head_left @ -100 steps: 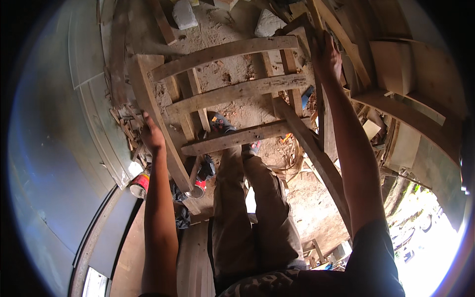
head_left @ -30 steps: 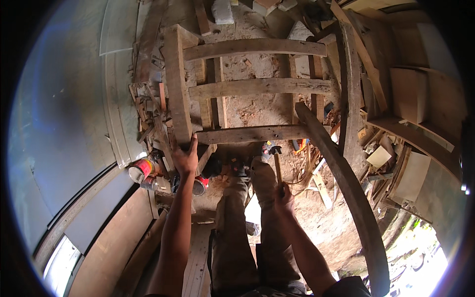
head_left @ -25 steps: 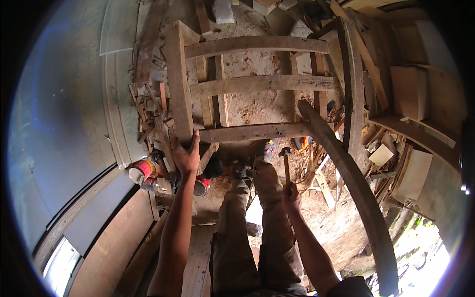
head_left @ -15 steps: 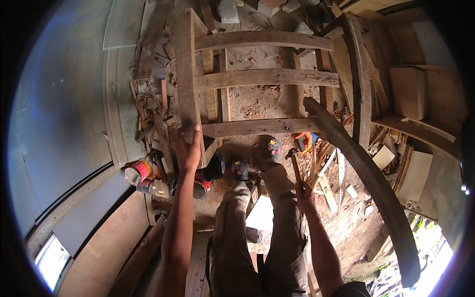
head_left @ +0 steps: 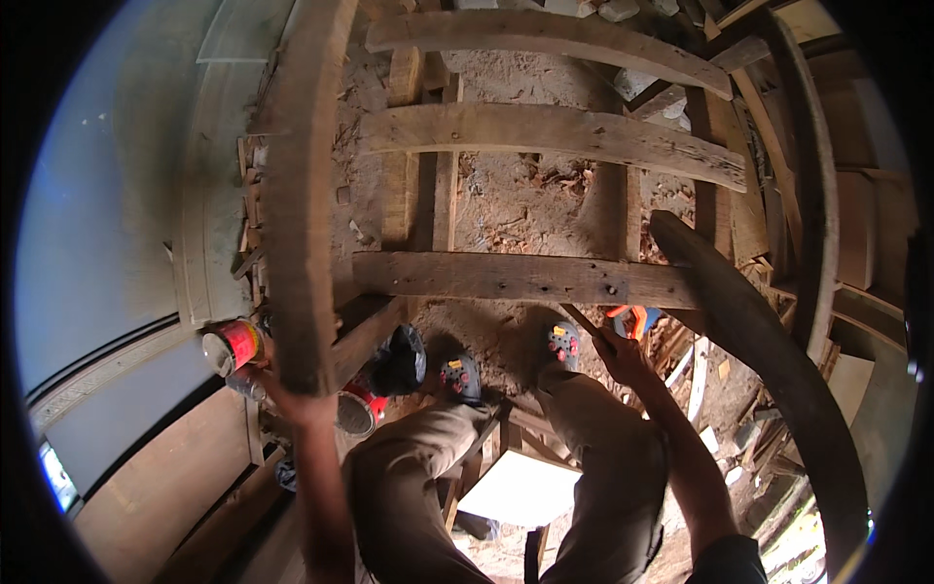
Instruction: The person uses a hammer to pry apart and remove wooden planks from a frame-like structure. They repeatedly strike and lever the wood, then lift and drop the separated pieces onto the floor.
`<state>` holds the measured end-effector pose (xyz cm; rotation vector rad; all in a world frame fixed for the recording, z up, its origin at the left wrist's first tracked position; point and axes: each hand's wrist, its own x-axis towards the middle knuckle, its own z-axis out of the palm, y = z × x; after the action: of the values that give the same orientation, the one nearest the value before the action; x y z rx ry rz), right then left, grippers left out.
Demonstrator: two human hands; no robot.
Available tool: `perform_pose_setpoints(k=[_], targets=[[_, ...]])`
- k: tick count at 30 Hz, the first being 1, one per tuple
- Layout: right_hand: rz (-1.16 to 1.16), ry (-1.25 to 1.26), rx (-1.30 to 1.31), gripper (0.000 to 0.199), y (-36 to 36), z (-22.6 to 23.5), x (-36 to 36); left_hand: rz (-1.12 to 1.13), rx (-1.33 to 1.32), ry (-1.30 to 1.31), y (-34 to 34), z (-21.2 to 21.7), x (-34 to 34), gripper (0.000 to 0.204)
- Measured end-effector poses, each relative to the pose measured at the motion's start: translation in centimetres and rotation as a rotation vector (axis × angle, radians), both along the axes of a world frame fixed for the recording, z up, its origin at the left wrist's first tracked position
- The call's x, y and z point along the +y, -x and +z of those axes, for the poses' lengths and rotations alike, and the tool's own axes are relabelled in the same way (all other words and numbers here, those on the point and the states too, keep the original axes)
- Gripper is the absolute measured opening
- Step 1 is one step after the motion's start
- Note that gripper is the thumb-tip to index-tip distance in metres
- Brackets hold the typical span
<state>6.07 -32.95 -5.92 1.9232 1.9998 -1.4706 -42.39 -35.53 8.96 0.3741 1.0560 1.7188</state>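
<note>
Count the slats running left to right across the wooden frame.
3 in view: the upper slat near the picture's top, the middle slat below it, and the lower slat nearest the clogs. Others could be hidden.

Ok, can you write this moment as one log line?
left hand: blurred, at near end of wooden beam | right hand: gripping handle, far end hidden | nearby: shoes, cans
</note>
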Motion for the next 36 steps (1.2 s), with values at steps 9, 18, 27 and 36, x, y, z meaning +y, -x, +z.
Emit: perform_pose_setpoints(k=[9,18,27,36], targets=[[0.285,-0.328,-0.140,0.046,2.3,-15.6,2.4,-0.039,0.531,-0.037,-1.7,0.2,1.1,0.087],[0.459,-0.378,-0.208,0.035,2.3,-19.0,2.6,0.071,0.565,-0.044,-0.3,-1.9,2.7,0.061],[0.401,-0.347,0.019,0.045,-1.9,-21.2,6.8,-0.078,1.166,0.190,0.4,3.3,-2.2,0.056],[0.159,-0.103,0.223,0.048,0.8,-2.8,9.0,-0.382,1.229,0.314,-0.8,6.0,-9.1,0.040]])
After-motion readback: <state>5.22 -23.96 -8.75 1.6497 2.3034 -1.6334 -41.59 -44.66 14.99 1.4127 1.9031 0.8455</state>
